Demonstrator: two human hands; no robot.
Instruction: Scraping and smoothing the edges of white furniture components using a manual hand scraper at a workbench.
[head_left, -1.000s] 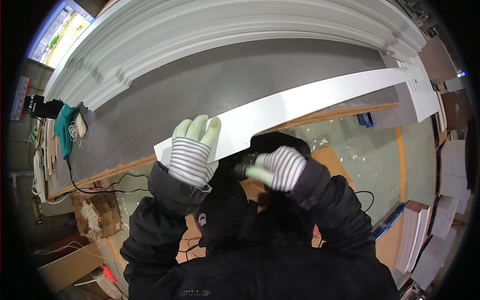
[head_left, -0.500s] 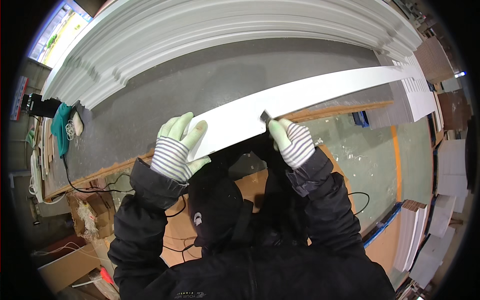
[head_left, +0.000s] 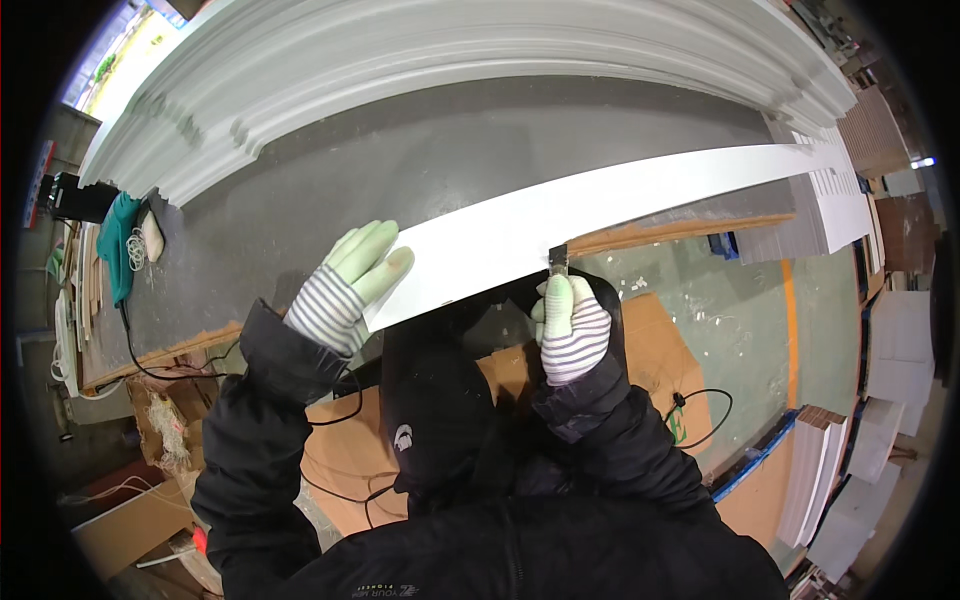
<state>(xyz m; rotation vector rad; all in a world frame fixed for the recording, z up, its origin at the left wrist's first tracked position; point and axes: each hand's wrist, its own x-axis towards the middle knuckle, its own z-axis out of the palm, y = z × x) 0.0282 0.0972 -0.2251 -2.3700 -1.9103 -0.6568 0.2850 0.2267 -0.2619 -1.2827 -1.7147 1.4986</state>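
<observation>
A long white board lies across the table's near edge, and its near left part juts out over the edge. My left hand, in a pale green glove with a striped cuff, holds the board's left end. Its fingers are stretched along the end, and the thumb is hidden. In my right hand, gloved the same way, the fingers are closed around a small scraper with a dark, flat blade. The blade points away from me, at the board's near edge.
Stacked white profiled strips line the far side of the grey table. A teal corded tool lies at the left. White boards stand stacked at the right. Cardboard and a black cable lie on the floor.
My right hand has drawn the scraper from the board's face toward me and to its near edge, turning the blade outward. My left hand has shifted slightly left, and its thumb has gone out of sight.
</observation>
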